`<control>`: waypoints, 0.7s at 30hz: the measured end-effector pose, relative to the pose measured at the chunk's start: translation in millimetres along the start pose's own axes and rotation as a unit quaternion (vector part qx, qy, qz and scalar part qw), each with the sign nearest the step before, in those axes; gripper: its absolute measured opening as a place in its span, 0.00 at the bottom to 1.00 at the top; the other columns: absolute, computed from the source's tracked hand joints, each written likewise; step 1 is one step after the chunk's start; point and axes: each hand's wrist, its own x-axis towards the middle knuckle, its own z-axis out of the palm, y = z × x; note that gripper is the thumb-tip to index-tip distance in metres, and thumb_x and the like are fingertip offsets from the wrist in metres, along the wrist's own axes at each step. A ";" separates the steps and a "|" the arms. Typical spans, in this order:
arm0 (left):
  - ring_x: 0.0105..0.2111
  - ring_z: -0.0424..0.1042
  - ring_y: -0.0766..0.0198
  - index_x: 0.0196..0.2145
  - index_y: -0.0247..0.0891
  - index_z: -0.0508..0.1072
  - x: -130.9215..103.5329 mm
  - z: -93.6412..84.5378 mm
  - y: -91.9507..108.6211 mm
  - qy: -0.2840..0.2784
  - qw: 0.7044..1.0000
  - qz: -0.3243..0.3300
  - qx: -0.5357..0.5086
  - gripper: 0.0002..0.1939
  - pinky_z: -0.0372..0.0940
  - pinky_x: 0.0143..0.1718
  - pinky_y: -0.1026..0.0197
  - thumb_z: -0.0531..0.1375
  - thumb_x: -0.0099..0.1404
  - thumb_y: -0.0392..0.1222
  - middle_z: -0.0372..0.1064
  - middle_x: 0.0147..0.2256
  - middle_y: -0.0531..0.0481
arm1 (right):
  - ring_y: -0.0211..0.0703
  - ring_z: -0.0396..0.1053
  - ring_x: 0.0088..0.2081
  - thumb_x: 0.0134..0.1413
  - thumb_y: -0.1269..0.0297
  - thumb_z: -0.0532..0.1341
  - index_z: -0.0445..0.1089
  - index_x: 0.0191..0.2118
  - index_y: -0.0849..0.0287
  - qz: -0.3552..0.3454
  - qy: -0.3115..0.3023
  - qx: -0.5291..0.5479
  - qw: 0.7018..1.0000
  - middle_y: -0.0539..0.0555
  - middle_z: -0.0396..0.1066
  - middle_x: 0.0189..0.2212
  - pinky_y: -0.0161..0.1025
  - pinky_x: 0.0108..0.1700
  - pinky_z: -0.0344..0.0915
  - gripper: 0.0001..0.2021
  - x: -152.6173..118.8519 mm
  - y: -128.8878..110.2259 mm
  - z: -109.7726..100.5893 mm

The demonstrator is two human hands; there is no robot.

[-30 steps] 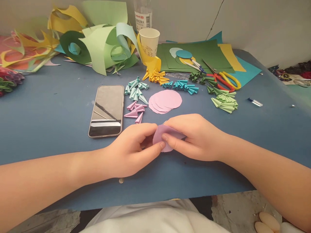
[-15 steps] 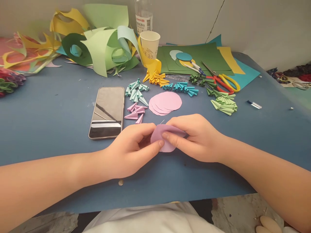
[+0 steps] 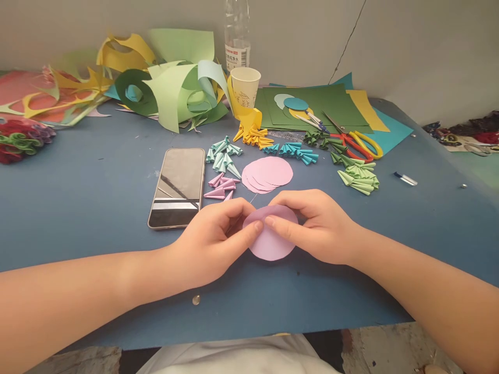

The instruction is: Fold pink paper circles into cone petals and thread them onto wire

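Between my two hands is a purple paper circle (image 3: 273, 246), its thumbed side facing me. My left hand (image 3: 218, 236) pinches its left edge, thumb in front and fingers hidden behind. From the right, my right hand (image 3: 319, 228) grips it the same way, the thumb near the circle's middle. A thin, pale needle-like stick (image 3: 254, 198) pokes up behind the circle. Just beyond lie a stack of pink paper circles (image 3: 268, 173) and several small purple paper cones (image 3: 221, 187). A phone (image 3: 177, 187) rests flat beside my left hand.
Light-blue (image 3: 224, 156), yellow (image 3: 255, 137), blue (image 3: 296, 151) and green cones (image 3: 358, 176) lie behind. Farther back are a paper cup (image 3: 245, 85), a bottle (image 3: 237, 47), paper scraps (image 3: 171, 93), green sheets (image 3: 312, 114) and scissors (image 3: 356, 145). A pen cap-like piece (image 3: 405, 178) lies right.
The purple circle, bent over before, is now spread nearly flat, with more of its lower part showing. The thin stick has shifted left. The whole view has moved slightly.
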 end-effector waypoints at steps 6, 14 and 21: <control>0.31 0.64 0.65 0.39 0.38 0.74 -1.1 -0.2 -1.4 0.003 1.000 -0.009 -0.021 0.13 0.60 0.30 0.62 0.60 0.75 0.50 0.68 0.32 0.52 | 0.39 0.67 0.30 0.66 0.63 0.62 0.75 0.37 0.60 0.037 0.008 0.037 0.999 0.51 0.74 0.30 0.35 0.31 0.62 0.08 -1.5 -1.0 0.2; 0.31 0.65 0.66 0.40 0.38 0.74 0.6 1.5 -1.5 0.032 0.996 -0.013 -0.088 0.11 0.62 0.32 0.63 0.62 0.73 0.49 0.69 0.32 0.53 | 0.40 0.67 0.31 0.65 0.58 0.64 0.74 0.37 0.61 0.107 0.024 0.143 0.984 0.53 0.72 0.31 0.36 0.30 0.63 0.11 -0.8 0.6 3.2; 0.30 0.63 0.68 0.36 0.38 0.72 1.3 0.9 -1.3 0.033 0.995 -0.018 -0.091 0.13 0.61 0.30 0.64 0.63 0.73 0.50 0.66 0.31 0.54 | 0.42 0.68 0.32 0.65 0.56 0.64 0.75 0.37 0.61 0.111 0.057 0.116 0.985 0.53 0.73 0.31 0.38 0.32 0.65 0.12 -2.0 1.7 3.1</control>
